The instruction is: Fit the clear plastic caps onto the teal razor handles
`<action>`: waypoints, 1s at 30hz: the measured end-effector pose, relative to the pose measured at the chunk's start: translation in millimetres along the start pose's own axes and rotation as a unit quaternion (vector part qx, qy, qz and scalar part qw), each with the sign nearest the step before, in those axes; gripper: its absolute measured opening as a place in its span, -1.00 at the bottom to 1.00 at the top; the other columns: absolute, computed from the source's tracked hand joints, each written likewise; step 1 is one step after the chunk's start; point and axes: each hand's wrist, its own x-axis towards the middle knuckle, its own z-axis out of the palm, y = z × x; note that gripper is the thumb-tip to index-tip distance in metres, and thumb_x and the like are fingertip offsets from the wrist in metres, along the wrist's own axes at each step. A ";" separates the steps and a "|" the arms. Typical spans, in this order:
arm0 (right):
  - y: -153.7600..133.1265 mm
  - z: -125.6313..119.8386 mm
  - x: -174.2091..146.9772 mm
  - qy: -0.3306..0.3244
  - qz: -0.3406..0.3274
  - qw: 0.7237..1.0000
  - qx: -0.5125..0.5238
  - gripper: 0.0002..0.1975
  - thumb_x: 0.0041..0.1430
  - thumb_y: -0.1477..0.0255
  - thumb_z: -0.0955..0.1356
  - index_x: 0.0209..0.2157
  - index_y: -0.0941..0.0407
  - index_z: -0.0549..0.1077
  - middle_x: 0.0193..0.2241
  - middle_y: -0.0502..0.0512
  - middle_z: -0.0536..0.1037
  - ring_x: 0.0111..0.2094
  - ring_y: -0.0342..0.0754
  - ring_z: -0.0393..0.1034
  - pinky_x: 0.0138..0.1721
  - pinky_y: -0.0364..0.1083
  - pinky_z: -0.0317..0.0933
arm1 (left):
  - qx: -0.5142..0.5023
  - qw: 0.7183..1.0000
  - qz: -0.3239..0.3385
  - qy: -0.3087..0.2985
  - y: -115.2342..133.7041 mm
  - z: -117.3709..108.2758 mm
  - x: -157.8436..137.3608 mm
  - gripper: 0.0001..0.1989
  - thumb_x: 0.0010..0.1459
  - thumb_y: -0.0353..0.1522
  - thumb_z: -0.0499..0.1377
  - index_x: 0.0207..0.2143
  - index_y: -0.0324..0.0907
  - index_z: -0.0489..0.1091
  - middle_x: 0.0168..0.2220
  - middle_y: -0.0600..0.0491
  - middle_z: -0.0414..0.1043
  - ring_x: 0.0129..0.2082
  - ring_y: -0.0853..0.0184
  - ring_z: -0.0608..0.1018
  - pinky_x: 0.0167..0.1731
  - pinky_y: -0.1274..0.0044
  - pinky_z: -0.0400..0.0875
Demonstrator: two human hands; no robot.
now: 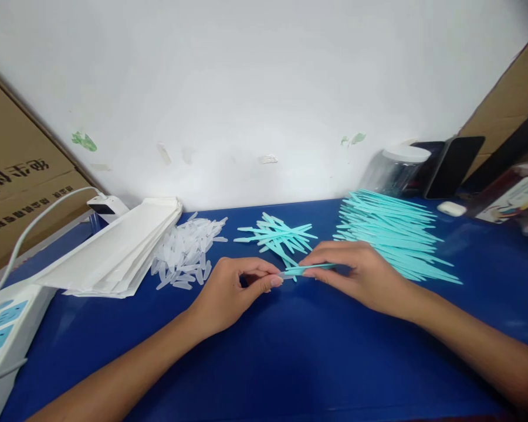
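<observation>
Over the middle of the blue table, my left hand (242,284) pinches a small translucent blade cover between thumb and forefinger. My right hand (354,266) grips a slim teal stick (295,271) that looks like an eyebrow razor. Its tip meets the cover at my left fingertips; how far the cover is on, I cannot tell. Just behind the hands lies a loose, criss-crossed pile of teal razors (276,232), their ends pale. A heap of translucent covers (185,249) is left of it. To the right spreads a larger bundle of teal razors (389,231).
White paper bags (118,252) lie stacked at the left, beside a power strip (20,334) with a cable. A clear jar with a white lid (405,155), a dark phone (455,166) and a white earbud case (451,208) stand back right. Cardboard boxes (22,176) flank the table.
</observation>
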 end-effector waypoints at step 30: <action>-7.4 24.2 -6.1 0.062 -0.070 0.995 0.024 -0.74 0.40 0.56 0.41 0.05 0.06 0.59 -0.31 0.05 0.61 -0.36 -0.12 0.51 -0.34 -0.15 0.39 | -0.039 0.999 0.023 0.010 1.5 12.3 -3.8 -0.50 0.33 -0.15 0.35 0.27 -0.02 0.45 -0.37 0.17 0.72 -0.37 0.28 0.73 -0.19 0.49 0.58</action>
